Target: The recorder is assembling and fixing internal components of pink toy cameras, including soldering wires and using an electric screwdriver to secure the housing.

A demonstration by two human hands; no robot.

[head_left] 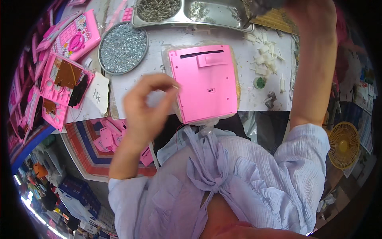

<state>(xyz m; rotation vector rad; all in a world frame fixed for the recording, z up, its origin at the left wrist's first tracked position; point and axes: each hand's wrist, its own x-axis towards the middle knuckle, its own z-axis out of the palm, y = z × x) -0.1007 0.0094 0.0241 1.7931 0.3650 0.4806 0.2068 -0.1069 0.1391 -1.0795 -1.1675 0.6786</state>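
Note:
A pink plastic toy casing [205, 85] lies face down on a pad at the table's near edge, its back dotted with screw holes. My left hand [147, 107] is over the casing's left edge, thumb and forefinger pinching a tiny light-coloured piece [175, 87], probably a screw. At the top right, my right hand [304, 10] is partly cut off by the frame. It grips a dark screwdriver [264, 6], blurred, with its thin bit pointing down beside the right end of the steel tray [183, 16]. The fingers of this hand hardly show.
A round dish of silvery screws [123, 47] stands left of the casing. Stacked pink toy casings [77, 36] crowd the far left. White plastic bits [266, 57] and a green-topped roll [260, 82] lie at right. Below the table sits a striped bin of pink parts [107, 137].

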